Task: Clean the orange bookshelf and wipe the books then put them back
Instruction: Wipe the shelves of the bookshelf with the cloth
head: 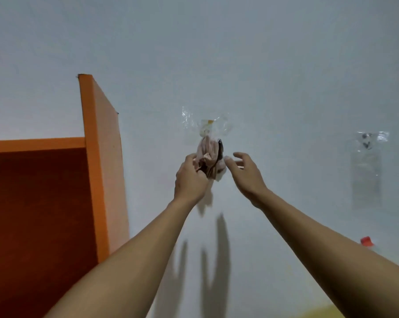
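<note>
Both my forearms reach up and away from me toward the white wall (262, 65), because what I want hangs there above shoulder height. My left hand (190, 177) has its fingers curled into the bunched pinkish cloth (208, 157), so that grip is closed on the fabric's lower left side. I judge I hold it low so I can lift or tug it free of whatever carries it. My right hand (245, 173) is spread, fingers relaxed and holding nothing; its thumb tip sits just beside the cloth's right edge, perhaps touching it, ready to steady the bundle.

The cloth hangs from a clear plastic stick-on hook (207, 125) fixed flat to the wall. Whether it is off the hook yet I cannot tell. A dark strip runs through the bundle; I cannot say what it is.

To my left stands the orange bookshelf (99, 157), its side panel against the wall and the dark interior under its top board facing me. No books show in this view. Well off to the right, a second clear plastic hook pad (367, 166) is on the wall, and below it a small red cap (366, 241) peeks in.
</note>
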The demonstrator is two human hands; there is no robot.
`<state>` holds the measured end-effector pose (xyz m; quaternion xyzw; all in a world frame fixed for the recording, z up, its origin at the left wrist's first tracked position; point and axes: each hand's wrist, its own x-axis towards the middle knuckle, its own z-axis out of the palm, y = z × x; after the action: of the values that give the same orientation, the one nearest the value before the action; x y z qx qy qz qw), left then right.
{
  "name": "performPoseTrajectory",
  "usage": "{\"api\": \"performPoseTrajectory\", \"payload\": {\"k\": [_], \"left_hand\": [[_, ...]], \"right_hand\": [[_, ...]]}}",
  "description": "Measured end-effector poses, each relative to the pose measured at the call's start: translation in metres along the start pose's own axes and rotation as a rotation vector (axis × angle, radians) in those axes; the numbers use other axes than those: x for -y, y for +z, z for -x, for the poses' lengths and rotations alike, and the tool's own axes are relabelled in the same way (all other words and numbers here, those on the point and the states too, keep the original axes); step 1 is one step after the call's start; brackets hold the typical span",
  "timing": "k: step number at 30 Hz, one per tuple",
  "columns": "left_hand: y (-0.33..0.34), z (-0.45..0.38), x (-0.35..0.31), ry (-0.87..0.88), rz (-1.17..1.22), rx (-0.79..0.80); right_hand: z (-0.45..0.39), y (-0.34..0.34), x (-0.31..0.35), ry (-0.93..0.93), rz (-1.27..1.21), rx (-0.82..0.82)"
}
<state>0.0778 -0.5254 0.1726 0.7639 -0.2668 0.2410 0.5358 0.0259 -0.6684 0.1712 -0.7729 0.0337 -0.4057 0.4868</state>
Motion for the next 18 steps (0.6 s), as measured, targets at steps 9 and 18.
{"api": "performPoseTrajectory", "payload": {"k": [9,18], "left_hand": [[0.016,-0.063,0.000,0.102,-0.252,0.131],[0.037,-0.076,-0.025,0.175,-0.039,-0.027]], "right_hand": [[-0.087,0.041,0.002,-0.020,-0.063,0.022],[-0.103,0.012,0.008,-0.045,-0.547,0.032]]}}
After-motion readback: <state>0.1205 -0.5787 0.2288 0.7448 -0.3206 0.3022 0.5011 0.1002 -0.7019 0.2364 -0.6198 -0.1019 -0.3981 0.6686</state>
